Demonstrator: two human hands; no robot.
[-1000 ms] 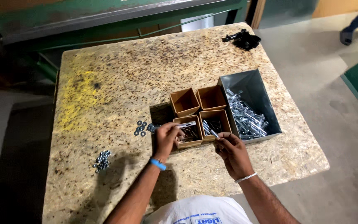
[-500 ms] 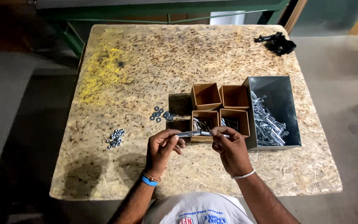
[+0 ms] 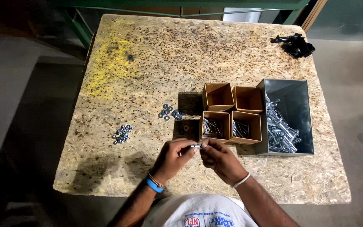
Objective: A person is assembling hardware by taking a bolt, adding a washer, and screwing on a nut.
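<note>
Silver metal bolt (image 3: pixel 195 146) sat pinched between your left hand (image 3: pixel 174 156) and right hand (image 3: pixel 219 158), fingertips of both closed on it, just in front of the brown cardboard boxes (image 3: pixel 231 113) on the chipboard table (image 3: pixel 148 67)

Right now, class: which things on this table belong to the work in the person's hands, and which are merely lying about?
In use: left hand, right hand, small metal bolt held between them, cardboard boxes of bolts, grey bin of bolts, washers, nuts.

Lying about: black object at the far corner; yellow stain.
</note>
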